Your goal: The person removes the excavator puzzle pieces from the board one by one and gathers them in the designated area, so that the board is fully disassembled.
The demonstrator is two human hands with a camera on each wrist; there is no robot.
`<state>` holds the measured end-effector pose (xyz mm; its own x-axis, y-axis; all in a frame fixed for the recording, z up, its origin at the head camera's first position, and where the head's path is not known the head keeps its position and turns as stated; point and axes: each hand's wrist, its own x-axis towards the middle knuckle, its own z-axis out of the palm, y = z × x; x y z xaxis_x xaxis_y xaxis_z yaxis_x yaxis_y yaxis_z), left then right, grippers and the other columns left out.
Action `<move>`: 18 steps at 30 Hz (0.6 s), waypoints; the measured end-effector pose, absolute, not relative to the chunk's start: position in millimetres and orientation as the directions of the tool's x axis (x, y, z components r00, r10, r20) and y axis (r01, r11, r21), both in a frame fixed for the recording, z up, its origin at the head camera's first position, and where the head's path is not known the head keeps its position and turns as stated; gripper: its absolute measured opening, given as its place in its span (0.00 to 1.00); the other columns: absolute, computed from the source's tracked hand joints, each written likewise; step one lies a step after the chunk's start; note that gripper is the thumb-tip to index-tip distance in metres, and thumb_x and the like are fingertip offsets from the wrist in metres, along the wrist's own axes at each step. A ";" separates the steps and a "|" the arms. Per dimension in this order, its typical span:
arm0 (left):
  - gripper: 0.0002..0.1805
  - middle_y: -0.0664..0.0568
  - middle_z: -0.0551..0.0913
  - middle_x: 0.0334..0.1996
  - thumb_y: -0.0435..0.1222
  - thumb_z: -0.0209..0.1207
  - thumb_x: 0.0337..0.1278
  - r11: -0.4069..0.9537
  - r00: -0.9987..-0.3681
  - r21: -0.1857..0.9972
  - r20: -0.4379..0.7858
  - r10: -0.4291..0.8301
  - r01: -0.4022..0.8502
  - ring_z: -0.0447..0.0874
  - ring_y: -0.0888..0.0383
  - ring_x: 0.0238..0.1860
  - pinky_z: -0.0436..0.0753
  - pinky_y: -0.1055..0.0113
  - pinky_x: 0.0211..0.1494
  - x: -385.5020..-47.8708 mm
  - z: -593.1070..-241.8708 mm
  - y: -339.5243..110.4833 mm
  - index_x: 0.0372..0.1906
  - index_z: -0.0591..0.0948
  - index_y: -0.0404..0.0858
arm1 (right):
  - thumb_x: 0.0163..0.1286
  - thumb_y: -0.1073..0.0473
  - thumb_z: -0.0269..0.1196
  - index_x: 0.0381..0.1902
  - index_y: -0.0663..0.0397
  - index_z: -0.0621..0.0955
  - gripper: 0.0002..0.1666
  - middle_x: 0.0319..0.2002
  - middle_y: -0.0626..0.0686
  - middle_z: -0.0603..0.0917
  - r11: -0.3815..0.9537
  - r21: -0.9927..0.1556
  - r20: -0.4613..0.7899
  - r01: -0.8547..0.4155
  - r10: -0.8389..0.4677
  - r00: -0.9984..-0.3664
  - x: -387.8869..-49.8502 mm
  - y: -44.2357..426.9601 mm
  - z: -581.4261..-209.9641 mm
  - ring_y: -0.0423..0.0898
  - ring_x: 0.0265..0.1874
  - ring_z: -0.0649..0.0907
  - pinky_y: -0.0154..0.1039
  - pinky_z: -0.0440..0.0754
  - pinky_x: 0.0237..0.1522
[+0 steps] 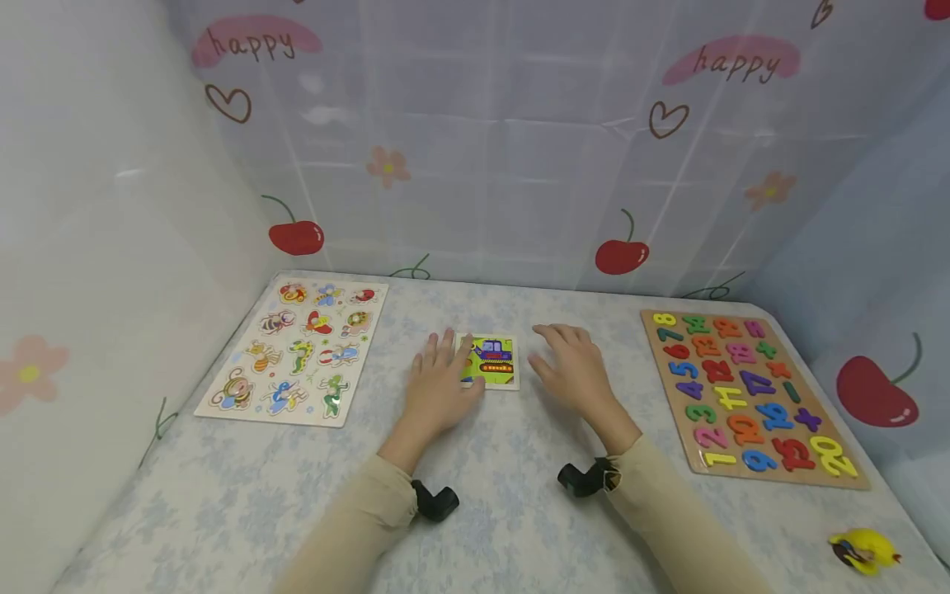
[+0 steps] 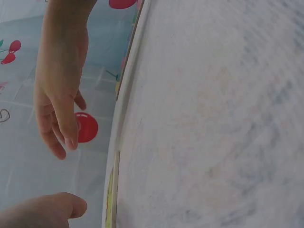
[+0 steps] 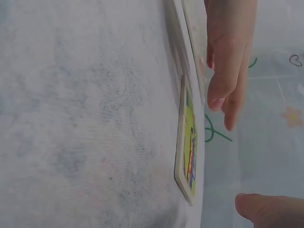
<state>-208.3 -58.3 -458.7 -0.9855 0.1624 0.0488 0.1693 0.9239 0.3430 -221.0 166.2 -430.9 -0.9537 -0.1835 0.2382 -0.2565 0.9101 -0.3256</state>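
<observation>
A small square puzzle (image 1: pixel 496 363) with a white border and a purple vehicle picture lies flat at the middle of the table; the right wrist view shows the puzzle (image 3: pixel 189 142) edge-on. My left hand (image 1: pixel 439 384) is over its left side, fingers extended; whether it touches the puzzle I cannot tell. To the right of the puzzle my right hand (image 1: pixel 575 371) hovers above the table, fingers relaxed and holding nothing. The left wrist view shows the right hand (image 2: pixel 61 90) with its fingers hanging loosely, and the left hand's thumb side (image 2: pixel 47 211).
An insect picture board (image 1: pixel 300 351) lies at the left. On the right side of the table (image 1: pixel 512 511) is a wooden number board (image 1: pixel 686 429) with coloured digits and signs. Near the right front edge sits a yellow toy (image 1: pixel 867 549). A printed curtain (image 1: pixel 482 198) hangs behind.
</observation>
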 end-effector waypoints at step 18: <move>0.38 0.47 0.46 0.81 0.60 0.41 0.69 0.912 -0.983 0.371 0.022 0.181 0.176 0.37 0.45 0.82 0.45 0.45 0.82 -229.8 -476.4 -42.1 0.80 0.53 0.52 | 0.75 0.52 0.58 0.59 0.47 0.79 0.18 0.55 0.55 0.80 0.886 -0.426 0.009 -0.183 -0.198 -0.980 -276.5 138.9 -451.3 0.56 0.55 0.74 0.54 0.75 0.58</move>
<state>-229.8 -42.1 -476.4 -0.9833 0.1807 0.0215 0.1757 0.9119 0.3709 -276.5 138.9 -451.3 -0.9801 -0.1984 0.0091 -0.1833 0.8860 -0.4260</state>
